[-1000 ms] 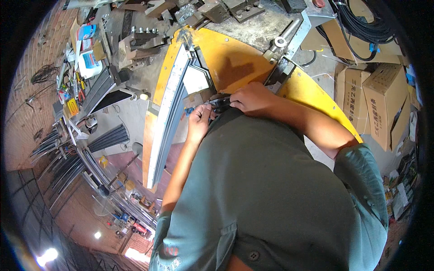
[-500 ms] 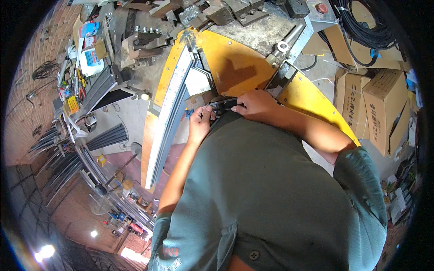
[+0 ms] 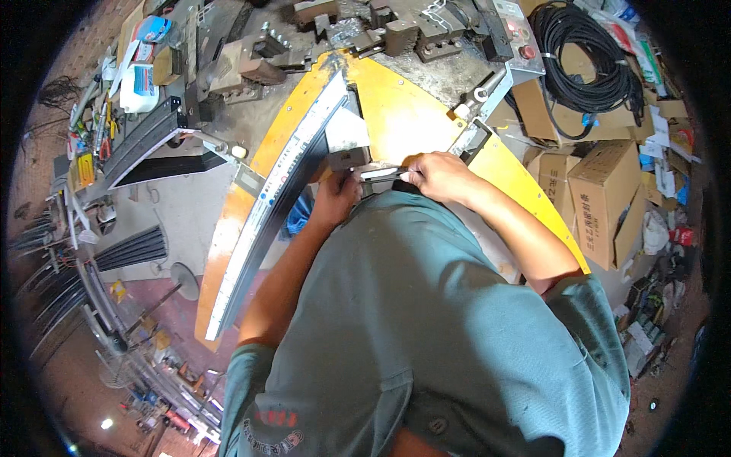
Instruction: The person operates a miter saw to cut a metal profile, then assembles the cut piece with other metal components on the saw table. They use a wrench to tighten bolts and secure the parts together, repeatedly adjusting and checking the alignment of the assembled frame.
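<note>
Between my two hands, close to my shirt front, is a short dark strip-like piece (image 3: 382, 177) with a bright, shiny upper face; its exact kind cannot be made out. My left hand (image 3: 339, 195) grips its left end, fingers closed. At the right end, my right hand (image 3: 442, 177) pinches it between thumb and fingers. Just beyond my left hand sits a brownish metal block (image 3: 349, 158), with a white plate-like piece (image 3: 347, 131) behind it. To the left runs a long, slightly curved dark profile (image 3: 283, 189) with a pale marked strip along its edge.
Yellow plates (image 3: 403, 99) spread over the grey metal bench (image 3: 426, 76). Heavy steel blocks (image 3: 403, 36) stand at the far side. A control box with a red button (image 3: 527, 52), coiled black cable (image 3: 567, 68) and cardboard boxes (image 3: 605, 198) are on the right; tools (image 3: 99, 145) lie left.
The view has shifted and brightened. The strip between my hands now shows a bright face where it looked dark before. Both hands keep their grip.
</note>
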{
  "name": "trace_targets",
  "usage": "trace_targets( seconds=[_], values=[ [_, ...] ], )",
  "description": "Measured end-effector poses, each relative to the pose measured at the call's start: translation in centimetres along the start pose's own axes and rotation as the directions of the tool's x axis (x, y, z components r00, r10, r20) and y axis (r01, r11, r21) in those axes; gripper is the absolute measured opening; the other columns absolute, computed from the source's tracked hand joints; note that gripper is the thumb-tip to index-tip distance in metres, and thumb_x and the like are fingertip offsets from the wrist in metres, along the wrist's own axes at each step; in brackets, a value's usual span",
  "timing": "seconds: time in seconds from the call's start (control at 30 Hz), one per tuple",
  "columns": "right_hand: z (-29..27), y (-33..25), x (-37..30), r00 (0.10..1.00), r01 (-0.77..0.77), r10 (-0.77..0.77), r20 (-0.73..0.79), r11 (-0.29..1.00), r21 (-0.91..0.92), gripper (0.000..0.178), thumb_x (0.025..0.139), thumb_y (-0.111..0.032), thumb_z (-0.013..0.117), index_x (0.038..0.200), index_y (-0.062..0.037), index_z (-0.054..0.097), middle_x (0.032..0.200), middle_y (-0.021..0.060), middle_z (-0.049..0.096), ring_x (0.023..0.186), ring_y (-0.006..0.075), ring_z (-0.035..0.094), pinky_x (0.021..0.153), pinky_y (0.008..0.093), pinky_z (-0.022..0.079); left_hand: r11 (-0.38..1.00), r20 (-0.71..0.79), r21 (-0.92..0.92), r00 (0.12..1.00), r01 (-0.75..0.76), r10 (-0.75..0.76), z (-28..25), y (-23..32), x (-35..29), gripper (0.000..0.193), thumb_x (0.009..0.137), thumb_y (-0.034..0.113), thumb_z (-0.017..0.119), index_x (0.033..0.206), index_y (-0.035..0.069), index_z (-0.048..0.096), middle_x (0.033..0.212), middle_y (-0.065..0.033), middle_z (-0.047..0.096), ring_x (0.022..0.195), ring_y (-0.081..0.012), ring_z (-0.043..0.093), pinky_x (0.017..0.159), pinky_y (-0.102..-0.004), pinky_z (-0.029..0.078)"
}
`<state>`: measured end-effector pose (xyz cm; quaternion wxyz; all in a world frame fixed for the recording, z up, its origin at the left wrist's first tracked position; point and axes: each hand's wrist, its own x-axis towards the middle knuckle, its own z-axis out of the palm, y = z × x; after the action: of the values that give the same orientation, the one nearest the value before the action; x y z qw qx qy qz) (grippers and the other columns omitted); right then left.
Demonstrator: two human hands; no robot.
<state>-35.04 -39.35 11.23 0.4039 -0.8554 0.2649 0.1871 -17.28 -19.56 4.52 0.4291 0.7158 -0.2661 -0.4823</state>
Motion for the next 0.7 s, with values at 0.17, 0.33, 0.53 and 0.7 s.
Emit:
trace_targets(
  seconds=[0.17,0.33,0.53,0.7],
  values=[
    [1.3,-3.8,-1.4,0.989,-0.094,0.069,-0.127,0.974,-0.205,0.043,0.102,-0.045,0.057,0.103,-0.0053,0.073,0.094,0.0235,0.073,0.096,0.0419,0.07,0.087,0.052,0.054,0.998,0.077,-0.052,0.996,0.042,-0.038,-0.2,-1.2,1.2,0.034,0.106,0.028,0.06,0.089,-0.001,0.064,0.073,-0.0045,0.065,0.064,-0.0125,0.06,0.062,-0.0289,0.051],
    [1.8,-6.3,-0.6,0.938,-0.325,0.344,-0.05,0.817,-0.476,0.067,0.103,-0.066,0.041,0.111,-0.0102,0.076,0.104,0.0204,0.075,0.105,0.0392,0.071,0.093,0.0488,0.055,1.0,0.121,-0.031,0.993,0.001,0.003,-0.5,-1.2,1.7,0.032,0.103,0.026,0.058,0.093,-0.002,0.07,0.078,-0.0083,0.073,0.067,-0.0156,0.071,0.066,-0.0315,0.054],
    [2.1,-9.7,-0.3,0.899,-0.37,0.435,-0.048,0.696,-0.616,0.064,0.107,-0.059,0.037,0.107,-0.0075,0.074,0.096,0.0194,0.074,0.098,0.0391,0.071,0.087,0.0507,0.055,0.993,0.147,-0.109,0.987,-0.046,0.061,-0.2,-1.5,2.5,0.032,0.102,0.024,0.055,0.096,-0.002,0.073,0.08,-0.0108,0.077,0.072,-0.0205,0.074,0.071,-0.0372,0.057],
    [4.6,-17.4,1.0,0.951,-0.17,0.302,-0.058,0.359,-0.918,0.023,0.095,-0.029,0.062,0.099,-0.015,0.08,0.103,0.0083,0.078,0.095,0.0268,0.076,0.076,0.0395,0.059,0.963,0.133,-0.221,0.973,-0.156,0.188,0.4,-2.8,3.0,0.034,0.103,0.022,0.054,0.09,-0.002,0.074,0.08,-0.0127,0.075,0.069,-0.0191,0.073,0.068,-0.0344,0.055]
  ],
)
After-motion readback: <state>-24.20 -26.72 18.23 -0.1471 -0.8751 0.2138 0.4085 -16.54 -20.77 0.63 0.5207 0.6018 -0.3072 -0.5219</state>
